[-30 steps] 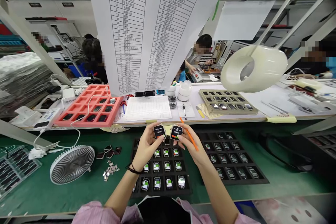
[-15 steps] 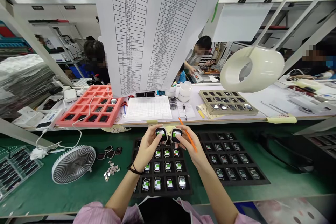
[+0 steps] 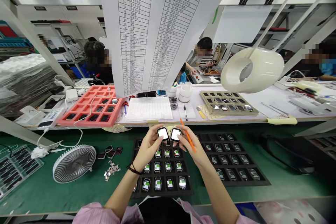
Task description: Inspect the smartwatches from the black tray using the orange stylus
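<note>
Left hand pinches smartwatch, right hand second smartwatch

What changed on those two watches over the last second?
The screens of the left smartwatch and right smartwatch went from dark with coloured marks to plain white. The left one moved slightly toward the right one. The left hand and right hand let go of neither. The orange stick stays in the right hand; the black watch tray looks unchanged.
</note>
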`<state>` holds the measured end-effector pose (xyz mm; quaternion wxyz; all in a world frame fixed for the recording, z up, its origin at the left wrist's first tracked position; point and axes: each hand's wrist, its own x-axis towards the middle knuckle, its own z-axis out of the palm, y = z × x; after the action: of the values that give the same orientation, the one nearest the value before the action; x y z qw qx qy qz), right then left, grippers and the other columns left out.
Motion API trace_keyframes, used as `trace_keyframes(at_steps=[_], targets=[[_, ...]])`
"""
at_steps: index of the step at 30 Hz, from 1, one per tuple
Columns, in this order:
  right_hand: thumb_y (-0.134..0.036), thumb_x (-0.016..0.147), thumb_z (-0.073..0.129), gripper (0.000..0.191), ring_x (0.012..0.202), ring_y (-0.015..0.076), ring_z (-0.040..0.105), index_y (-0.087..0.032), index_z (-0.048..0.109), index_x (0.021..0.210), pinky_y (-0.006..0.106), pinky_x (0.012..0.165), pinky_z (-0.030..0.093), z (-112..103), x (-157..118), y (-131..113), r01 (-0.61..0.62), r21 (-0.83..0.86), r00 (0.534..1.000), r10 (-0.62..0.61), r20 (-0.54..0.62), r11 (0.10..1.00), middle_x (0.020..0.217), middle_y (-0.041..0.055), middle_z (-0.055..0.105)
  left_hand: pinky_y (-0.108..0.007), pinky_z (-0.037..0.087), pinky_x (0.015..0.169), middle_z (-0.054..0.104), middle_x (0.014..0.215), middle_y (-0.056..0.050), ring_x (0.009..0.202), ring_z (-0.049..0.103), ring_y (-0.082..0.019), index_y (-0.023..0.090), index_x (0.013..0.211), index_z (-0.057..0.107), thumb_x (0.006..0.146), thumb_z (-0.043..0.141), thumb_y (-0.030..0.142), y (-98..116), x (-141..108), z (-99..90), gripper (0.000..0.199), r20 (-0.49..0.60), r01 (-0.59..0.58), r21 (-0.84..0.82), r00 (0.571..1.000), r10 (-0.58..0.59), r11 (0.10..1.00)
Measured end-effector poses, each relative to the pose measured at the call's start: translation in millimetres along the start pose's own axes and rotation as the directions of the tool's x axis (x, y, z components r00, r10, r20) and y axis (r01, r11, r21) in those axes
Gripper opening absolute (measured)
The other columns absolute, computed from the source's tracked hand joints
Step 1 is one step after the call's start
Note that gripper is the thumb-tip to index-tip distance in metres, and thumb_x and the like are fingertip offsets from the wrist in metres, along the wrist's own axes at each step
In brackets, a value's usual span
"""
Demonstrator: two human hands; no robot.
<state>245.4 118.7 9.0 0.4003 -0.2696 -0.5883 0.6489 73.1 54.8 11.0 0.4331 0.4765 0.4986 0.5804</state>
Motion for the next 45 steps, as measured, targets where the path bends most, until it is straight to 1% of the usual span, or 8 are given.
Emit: trace_keyframes(at_steps=[6, 11, 15, 24, 32, 37, 40, 45], targets=[[-0.034, 0.080, 0.068, 0.039, 0.072, 0.0145, 0.062, -0.029, 0.051, 0.115, 0.028, 0.061, 0.047, -2.0, -0.9, -2.7, 0.002, -0.006, 0.998, -0.002, 0.057, 1.000, 0.102, 0.0033, 0.058, -0.028, 0.052, 0.073, 0.057, 0.124, -0.010, 0.093, 0.061, -0.019, 0.023, 0.126, 0.049, 0.084, 0.062, 0.036, 2.3, -1.9, 2.0, 0.046, 0.024, -0.032, 0.039, 0.999, 0.031, 0.999], [-0.037, 0.083, 0.065, 0.028, 0.058, 0.0118, 0.059, -0.026, 0.055, 0.107, 0.024, 0.049, 0.041, 2.1, -0.8, -0.8, 0.006, -0.003, 1.000, -0.006, -0.017, 1.000, 0.084, 0.0000, 0.058, -0.021, 0.050, 0.056, 0.064, 0.101, -0.006, 0.073, 0.059, -0.013, 0.021, 0.115, 0.057, 0.085, 0.061, 0.040, 5.8, -2.4, 5.2, 0.036, -0.033, -0.013, -0.044, 0.999, 0.012, 0.999], [-0.039, 0.087, 0.059, 0.021, 0.054, 0.0099, 0.057, -0.025, 0.059, 0.103, 0.023, 0.044, 0.035, 4.7, -1.0, -0.9, 0.010, 0.010, 0.999, -0.010, -0.049, 1.000, 0.085, 0.0002, 0.057, -0.018, 0.045, 0.046, 0.063, 0.084, -0.005, 0.066, 0.057, -0.013, 0.017, 0.106, 0.062, 0.085, 0.059, 0.044, 6.0, -2.5, 6.2, 0.034, -0.065, -0.005, -0.051, 0.998, 0.002, 0.999], [-0.037, 0.090, 0.054, 0.023, 0.055, 0.0108, 0.057, -0.026, 0.059, 0.109, 0.023, 0.044, 0.029, 3.5, -1.5, 0.8, 0.042, 0.020, 0.998, -0.041, -0.043, 0.999, 0.080, -0.0007, 0.055, -0.018, 0.041, 0.047, 0.062, 0.094, -0.006, 0.066, 0.054, -0.012, 0.018, 0.113, 0.057, 0.083, 0.062, 0.044, 14.4, -5.9, 6.8, 0.040, -0.019, 0.003, -0.033, 1.000, -0.003, 0.999], [-0.039, 0.089, 0.056, 0.021, 0.055, 0.0115, 0.060, -0.026, 0.058, 0.104, 0.023, 0.043, 0.030, 5.8, -2.9, -0.7, 0.048, 0.011, 0.998, -0.048, -0.030, 0.999, 0.084, 0.0002, 0.057, -0.020, 0.035, 0.043, 0.058, 0.075, -0.001, 0.049, 0.046, -0.007, 0.017, 0.104, 0.061, 0.086, 0.055, 0.049, 11.2, -4.4, 4.4, 0.038, -0.097, 0.015, 0.006, 0.995, -0.014, 1.000], [-0.042, 0.088, 0.057, 0.023, 0.052, 0.0113, 0.058, -0.025, 0.060, 0.102, 0.022, 0.041, 0.032, 8.0, -2.8, -3.2, 0.029, 0.007, 0.998, -0.028, -0.056, 1.000, 0.075, -0.0014, 0.055, -0.019, 0.036, 0.044, 0.060, 0.081, -0.002, 0.052, 0.047, -0.007, 0.018, 0.108, 0.060, 0.086, 0.055, 0.046, 7.6, -3.9, 3.3, 0.036, -0.071, 0.010, 0.000, 0.997, -0.010, 1.000], [-0.043, 0.084, 0.061, 0.022, 0.052, 0.0105, 0.055, -0.024, 0.061, 0.096, 0.022, 0.042, 0.038, 8.7, -1.9, -4.2, -0.007, 0.017, 0.994, 0.009, -0.109, 1.000, 0.073, -0.0018, 0.054, -0.019, 0.039, 0.046, 0.062, 0.101, -0.007, 0.063, 0.053, -0.010, 0.021, 0.119, 0.054, 0.085, 0.058, 0.043, 5.3, -4.3, 3.9, 0.041, -0.036, -0.020, -0.012, 0.999, 0.019, 1.000], [-0.044, 0.080, 0.066, 0.025, 0.054, 0.0104, 0.051, -0.023, 0.061, 0.093, 0.022, 0.045, 0.045, 7.7, -1.3, -4.2, -0.049, 0.015, 0.987, 0.050, -0.153, 0.999, 0.075, -0.0012, 0.054, -0.026, 0.052, 0.070, 0.058, 0.120, -0.010, 0.088, 0.061, -0.017, 0.021, 0.122, 0.050, 0.082, 0.065, 0.037, 7.6, -4.8, 7.4, 0.046, -0.006, -0.033, -0.026, 0.999, 0.033, 0.999]])
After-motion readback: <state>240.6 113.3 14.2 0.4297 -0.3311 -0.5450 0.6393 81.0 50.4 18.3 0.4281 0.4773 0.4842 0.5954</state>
